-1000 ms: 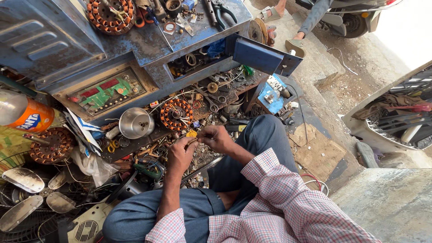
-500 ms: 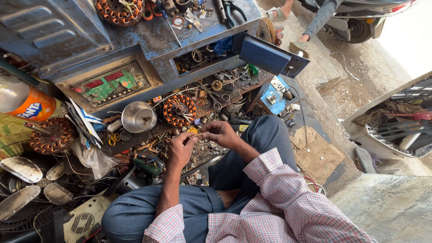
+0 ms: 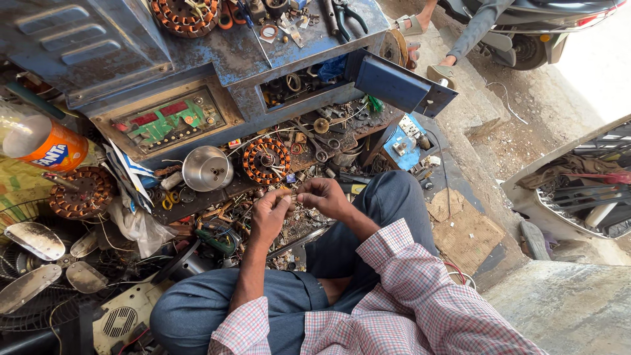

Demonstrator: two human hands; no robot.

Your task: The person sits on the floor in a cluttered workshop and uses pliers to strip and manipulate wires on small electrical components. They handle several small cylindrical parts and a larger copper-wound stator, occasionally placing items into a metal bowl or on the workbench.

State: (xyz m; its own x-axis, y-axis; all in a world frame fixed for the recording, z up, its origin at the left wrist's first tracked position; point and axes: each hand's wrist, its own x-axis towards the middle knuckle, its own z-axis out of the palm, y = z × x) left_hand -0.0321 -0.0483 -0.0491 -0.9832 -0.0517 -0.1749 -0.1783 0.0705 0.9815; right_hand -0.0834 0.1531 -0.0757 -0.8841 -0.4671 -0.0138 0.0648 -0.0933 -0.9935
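Sitting cross-legged, knees splayed, both hands up over my lap. My left hand [image 3: 268, 213] and right hand [image 3: 323, 197] are fingertip to fingertip, both pinched shut on a small orange-tipped piece [image 3: 286, 192] held between them; too small to tell what it is, looks like a wire end or sleeve. Its short axis runs left-right across the gap, so neither hand is nearer, they share it. Straight ahead and just beyond the fingertips sits the copper-wound stator [image 3: 266, 160] lying flat, bore up, wires trailing off it toward me. Just left of it a steel bowl [image 3: 207, 168], near but not touching as far as I can see. Ground under my hands is packed with scrap and loose parts, so there's little free room low down; open room is above the lap only. Further out, the green circuit board [image 3: 167, 120] in its recessed tray, then the blue metal cabinet [image 3: 217, 56] edge, a second stator [image 3: 183, 14] and pliers [image 3: 347, 14] on top.
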